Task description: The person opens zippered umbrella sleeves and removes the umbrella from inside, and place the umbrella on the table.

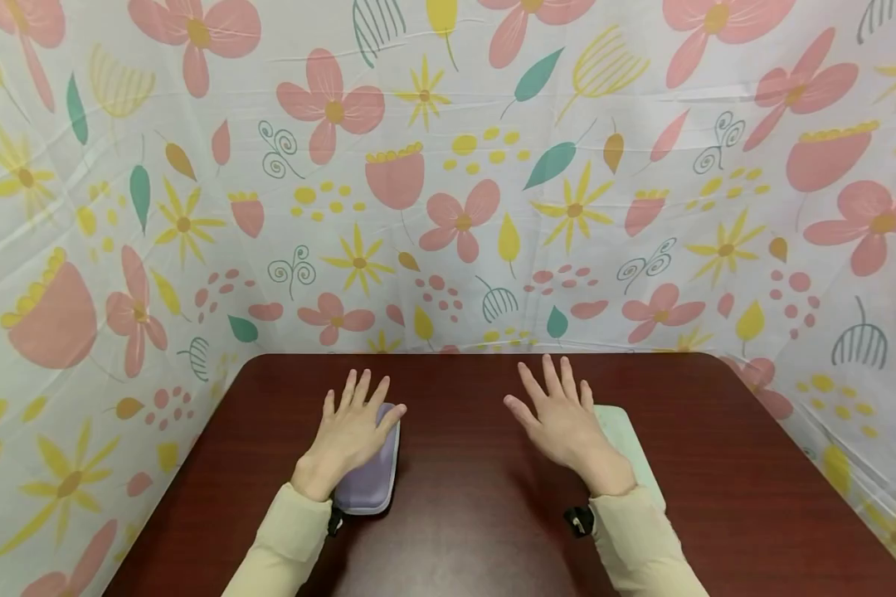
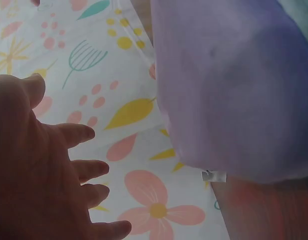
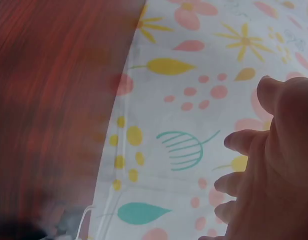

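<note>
A purple case with rounded corners and a pale rim lies on the left part of the table; it also fills the right side of the left wrist view, blurred, with a small white tag at its edge. Over its left side my left hand hovers with fingers spread, holding nothing. A mint-green, flat, round-cornered object lies on the right part, half hidden by my right hand and sleeve. That hand is spread too and grips nothing; whether it touches the green object I cannot tell.
The dark red-brown table has rounded far corners. A white cloth printed with flowers hangs behind it and along both sides. Black straps sit at both wrists, below pale cuffs.
</note>
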`<state>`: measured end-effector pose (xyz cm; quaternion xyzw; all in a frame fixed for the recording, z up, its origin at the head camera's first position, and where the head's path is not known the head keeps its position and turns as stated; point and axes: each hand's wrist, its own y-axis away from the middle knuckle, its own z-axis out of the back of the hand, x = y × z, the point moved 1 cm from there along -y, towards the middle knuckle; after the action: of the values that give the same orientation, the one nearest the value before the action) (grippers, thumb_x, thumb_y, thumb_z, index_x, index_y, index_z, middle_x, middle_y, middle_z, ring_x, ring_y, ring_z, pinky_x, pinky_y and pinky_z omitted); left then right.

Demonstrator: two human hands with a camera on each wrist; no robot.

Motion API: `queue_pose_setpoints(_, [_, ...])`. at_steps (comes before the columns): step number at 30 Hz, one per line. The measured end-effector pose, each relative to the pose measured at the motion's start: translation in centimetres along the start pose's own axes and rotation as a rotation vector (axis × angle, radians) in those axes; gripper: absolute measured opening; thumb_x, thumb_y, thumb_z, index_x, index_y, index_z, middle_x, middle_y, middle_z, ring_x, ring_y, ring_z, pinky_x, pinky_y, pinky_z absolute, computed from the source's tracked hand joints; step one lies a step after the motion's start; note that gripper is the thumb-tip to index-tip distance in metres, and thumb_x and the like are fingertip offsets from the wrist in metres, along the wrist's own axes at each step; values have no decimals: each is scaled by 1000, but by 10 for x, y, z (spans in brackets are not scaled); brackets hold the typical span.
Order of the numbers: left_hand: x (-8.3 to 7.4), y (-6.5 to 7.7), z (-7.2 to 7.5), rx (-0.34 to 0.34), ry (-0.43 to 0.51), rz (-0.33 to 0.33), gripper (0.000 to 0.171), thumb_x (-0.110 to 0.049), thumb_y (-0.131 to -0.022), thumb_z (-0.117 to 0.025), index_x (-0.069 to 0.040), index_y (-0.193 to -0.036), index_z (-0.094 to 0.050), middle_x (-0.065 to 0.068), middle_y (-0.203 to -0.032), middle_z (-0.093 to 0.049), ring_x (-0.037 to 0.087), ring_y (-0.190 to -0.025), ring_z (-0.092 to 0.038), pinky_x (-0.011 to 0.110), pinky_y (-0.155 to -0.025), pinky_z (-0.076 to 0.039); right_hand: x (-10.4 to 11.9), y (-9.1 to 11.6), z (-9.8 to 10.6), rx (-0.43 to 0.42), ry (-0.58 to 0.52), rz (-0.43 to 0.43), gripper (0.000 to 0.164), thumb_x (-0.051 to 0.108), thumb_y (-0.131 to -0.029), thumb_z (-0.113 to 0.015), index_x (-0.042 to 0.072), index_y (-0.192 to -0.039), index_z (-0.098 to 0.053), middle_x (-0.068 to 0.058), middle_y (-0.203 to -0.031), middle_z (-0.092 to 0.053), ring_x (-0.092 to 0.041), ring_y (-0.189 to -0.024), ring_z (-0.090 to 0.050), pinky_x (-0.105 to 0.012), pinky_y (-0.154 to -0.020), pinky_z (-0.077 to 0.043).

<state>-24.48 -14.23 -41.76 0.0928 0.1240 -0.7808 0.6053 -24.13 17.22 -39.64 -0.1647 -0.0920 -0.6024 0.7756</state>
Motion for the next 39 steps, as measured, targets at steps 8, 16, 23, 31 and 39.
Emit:
queue_pose_setpoints(8, [5, 2, 0, 20, 37, 19, 70, -60, -101, -29, -18, -156, -24, 15, -162, -9, 31, -148, 5, 63, -111, -4, 16, -6, -6, 22, -18, 56, 73, 61, -100, -32, 16, -157, -24, -19, -161, -5, -39, -146, 9, -64, -110, -2])
queue_pose_setpoints(16, [9, 4, -4, 15, 54, 29, 70, -61, -101, -28, -18, -156, -26, 15, -161, -11, 33, -148, 0, 62, -111, -5, 38, -18, -15, 32, -57, 137, 68, 57, -101, -35, 18, -156, -25, -18, -161, -7, -37, -147, 7, -63, -110, -6])
queue_pose_setpoints(23, [13, 5, -5, 28, 54, 44, 71, -63, -100, -26, -18, -156, -26, 15, -161, -11, 31, -148, 5, 62, -111, -5, 59, -27, -22, 58, -84, 204, 67, 57, -101, -34, 20, -156, -25, -15, -162, -7, -34, -147, 6, -62, -111, -6])
queue_pose_setpoints(31, [14, 5, -11, 47, 57, 57, 74, -66, -98, -27, -19, -156, -26, 14, -161, -14, 32, -148, 3, 63, -111, -5, 77, -35, -34, 73, -97, 300, 66, 55, -101, -37, 19, -155, -29, -15, -161, -11, -32, -148, 3, -61, -111, -9])
queue_pose_setpoints(39, [17, 10, -15, 72, 62, 83, 83, -72, -93, -32, -18, -156, -26, 15, -161, -16, 34, -148, -2, 65, -110, -10, 101, -46, -53, 131, -145, 370, 64, 52, -102, -40, 19, -155, -30, -13, -161, -14, -29, -148, -1, -58, -112, -12])
